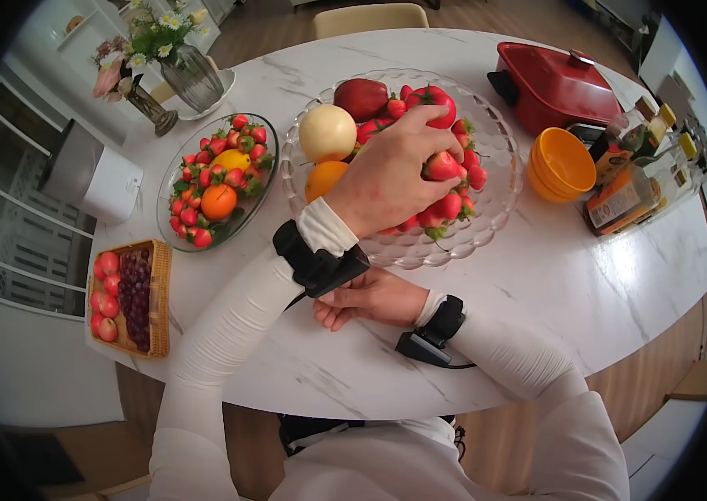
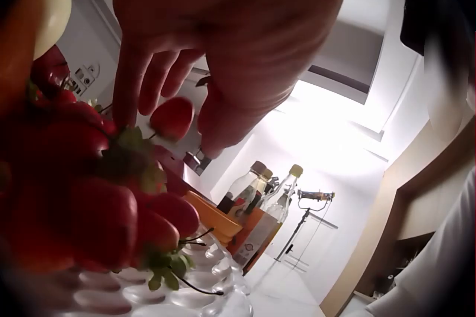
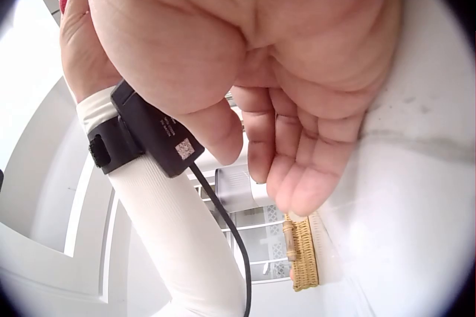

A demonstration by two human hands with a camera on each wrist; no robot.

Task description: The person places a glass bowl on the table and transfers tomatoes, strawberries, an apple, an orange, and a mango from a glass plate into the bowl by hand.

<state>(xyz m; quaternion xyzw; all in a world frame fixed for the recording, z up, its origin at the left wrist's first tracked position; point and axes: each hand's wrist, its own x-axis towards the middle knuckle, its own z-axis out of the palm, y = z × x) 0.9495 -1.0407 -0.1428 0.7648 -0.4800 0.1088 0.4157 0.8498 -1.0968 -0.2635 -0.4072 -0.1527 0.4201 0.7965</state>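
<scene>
My left hand (image 1: 395, 171) reaches palm down over a scalloped clear glass plate (image 1: 487, 225) of fruit. Between its thumb and fingers is a red strawberry (image 2: 172, 118), seen a little above the pile in the left wrist view. More strawberries (image 1: 445, 209) with green caps lie below the hand. A tomato (image 1: 435, 103), a dark red fruit (image 1: 362, 99), a pale round fruit (image 1: 327, 132) and an orange (image 1: 324, 179) sit around it. My right hand (image 1: 374, 299) rests near the table's front, under the left wrist, its fingers loosely curled and holding nothing.
Left stand a glass plate (image 1: 171, 236) of strawberries, orange and lemon, and a wicker basket (image 1: 161, 309) with grapes and pink fruit. Vases of flowers (image 1: 195, 79) are behind. To the right are a red lidded pan (image 1: 558, 88), orange bowls (image 1: 560, 167) and bottles (image 1: 621, 200).
</scene>
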